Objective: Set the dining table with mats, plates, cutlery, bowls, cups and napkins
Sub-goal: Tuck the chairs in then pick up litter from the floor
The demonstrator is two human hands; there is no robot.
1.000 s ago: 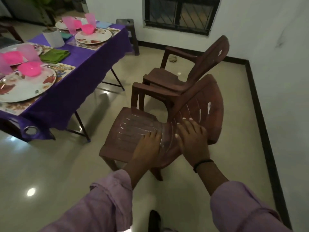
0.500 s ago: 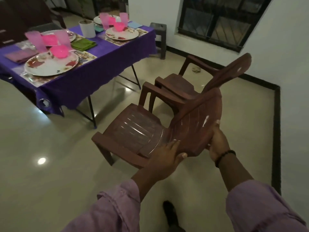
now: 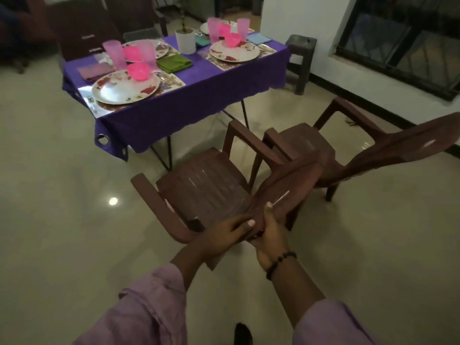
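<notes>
- The table (image 3: pixel 189 113) wears a purple cloth.
- Four floral plates lie on mats; the nearest plate (image 3: pixel 124 89) carries a pink bowl (image 3: pixel 138 70).
- Pink cups (image 3: pixel 114 54) stand upright.
- A green napkin (image 3: pixel 174 63) lies folded between the plates.

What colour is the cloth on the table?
Purple; the cloth shows best in the head view.

Gripping the near brown chair (image 3: pixel 209 188) by its backrest, left hand (image 3: pixel 224 232) and right hand (image 3: pixel 270 235) together; set table (image 3: pixel 174 105) far left.
</notes>
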